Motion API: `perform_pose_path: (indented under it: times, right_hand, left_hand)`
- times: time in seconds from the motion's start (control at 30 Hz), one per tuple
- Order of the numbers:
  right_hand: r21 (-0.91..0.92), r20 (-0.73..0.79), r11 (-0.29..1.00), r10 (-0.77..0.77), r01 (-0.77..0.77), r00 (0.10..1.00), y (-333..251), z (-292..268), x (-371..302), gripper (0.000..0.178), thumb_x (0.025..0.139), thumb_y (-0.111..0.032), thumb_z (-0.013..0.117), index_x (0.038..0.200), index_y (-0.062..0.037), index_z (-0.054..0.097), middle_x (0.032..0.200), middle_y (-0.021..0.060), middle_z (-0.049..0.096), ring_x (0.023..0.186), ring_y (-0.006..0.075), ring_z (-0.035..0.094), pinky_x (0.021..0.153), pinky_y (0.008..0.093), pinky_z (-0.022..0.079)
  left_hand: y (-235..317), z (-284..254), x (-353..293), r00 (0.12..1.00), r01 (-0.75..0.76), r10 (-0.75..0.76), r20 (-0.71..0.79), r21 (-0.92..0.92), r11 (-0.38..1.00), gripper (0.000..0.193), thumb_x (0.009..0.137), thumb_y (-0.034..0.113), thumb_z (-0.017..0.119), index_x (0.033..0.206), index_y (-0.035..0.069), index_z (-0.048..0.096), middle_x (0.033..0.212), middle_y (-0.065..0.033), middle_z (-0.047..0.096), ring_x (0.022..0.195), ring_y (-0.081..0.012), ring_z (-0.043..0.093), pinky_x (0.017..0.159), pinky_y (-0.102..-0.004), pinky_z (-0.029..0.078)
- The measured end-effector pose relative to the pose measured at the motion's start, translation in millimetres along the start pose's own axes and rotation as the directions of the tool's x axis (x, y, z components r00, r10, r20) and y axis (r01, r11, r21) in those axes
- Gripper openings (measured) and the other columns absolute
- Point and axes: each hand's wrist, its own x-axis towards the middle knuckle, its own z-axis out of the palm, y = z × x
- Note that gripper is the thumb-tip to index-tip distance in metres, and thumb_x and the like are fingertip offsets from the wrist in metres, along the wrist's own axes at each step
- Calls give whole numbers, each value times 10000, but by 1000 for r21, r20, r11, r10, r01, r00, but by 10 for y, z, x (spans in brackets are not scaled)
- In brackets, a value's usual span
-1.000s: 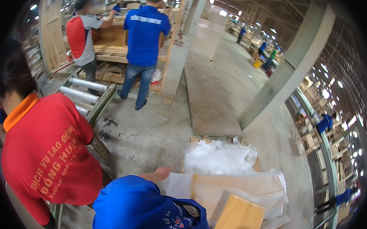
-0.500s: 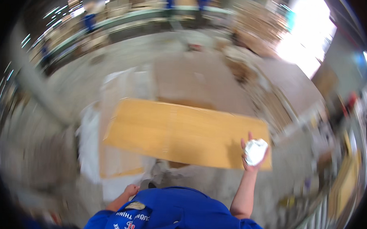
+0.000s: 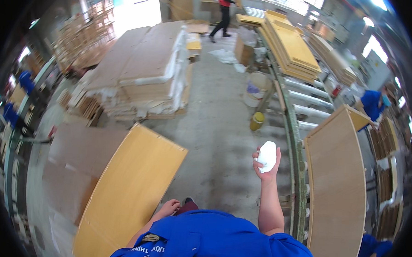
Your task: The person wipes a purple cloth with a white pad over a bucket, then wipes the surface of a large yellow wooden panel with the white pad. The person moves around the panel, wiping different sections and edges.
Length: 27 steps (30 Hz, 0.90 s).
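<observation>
My right hand (image 3: 260,169) is raised in front of me, its fingers closed around a white wad (image 3: 267,157). The wad looks like folded cloth or paper; its exact kind cannot be made out. My left hand (image 3: 169,207) hangs low by my body with its fingers loosely apart and nothing in it. Beside it, on the left, lies a long yellow-brown wooden panel (image 3: 129,189), the nearest thing to that hand.
A roller conveyor (image 3: 292,164) runs along my right, with a shallow wooden frame panel (image 3: 334,180) on it and stacked yellow panels (image 3: 294,47) farther off. A bucket (image 3: 256,90) and yellow jar (image 3: 257,121) stand beside it. Wrapped boards (image 3: 144,57) are stacked ahead-left. Several people work around.
My view has swung right: the yellow-brown panel, earlier across the front, is now at my left, and the conveyor has come into view. My right hand still grips the white wad.
</observation>
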Motion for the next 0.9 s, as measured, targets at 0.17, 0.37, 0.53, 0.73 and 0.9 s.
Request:
perform_pose_path:
  times: [0.17, 0.37, 0.53, 0.73, 0.9]
  right_hand:
    - [12, -86, 984, -175, 177, 981, -618, 3, 139, 594, 808, -586, 514, 1048, -46, 569, 923, 109, 586, 745, 219, 473, 445, 248, 361]
    - [-91, -69, 895, -443, 436, 894, -1419, 72, 482, 624, 809, -571, 520, 1203, -87, 499, 1142, 129, 521, 1058, 310, 460, 628, 352, 508]
    - [58, 21, 865, -500, 498, 866, -1868, -23, 831, 628, 833, -496, 532, 1327, -139, 380, 1407, 150, 304, 1219, 376, 385, 695, 414, 541]
    - [233, 6, 812, -552, 536, 834, -2705, -562, 1394, 579, 836, -435, 566, 1313, -152, 402, 1390, 128, 348, 1084, 255, 506, 568, 283, 460]
    - [293, -143, 749, -580, 594, 802, -3645, -893, 2228, 551, 822, -407, 576, 1269, -119, 434, 1281, 148, 462, 960, 202, 572, 509, 253, 408]
  left_hand:
    - [868, 59, 1094, 981, -39, 43, 187, -29, 999, 289, 898, 240, 508, 1103, 39, 537, 950, -82, 631, 791, -137, 592, 669, -276, 480]
    - [2001, 230, 2225, 919, -47, 27, 394, 42, 998, 290, 887, 270, 523, 1091, 64, 542, 952, -47, 623, 779, -115, 578, 660, -257, 469]
    - [2895, 405, 3231, 890, -73, -33, 455, 214, 974, 287, 880, 263, 515, 1087, 67, 546, 947, -48, 631, 762, -121, 588, 656, -264, 470]
    - [3682, 463, 4327, 920, -281, 135, 368, 378, 882, 268, 849, 237, 523, 1018, 35, 573, 848, -83, 642, 712, -158, 612, 637, -294, 484]
    - [4131, 21, 4681, 981, 61, -177, 83, 730, 681, 259, 814, 222, 549, 960, 14, 598, 780, -106, 642, 713, -192, 627, 632, -317, 496]
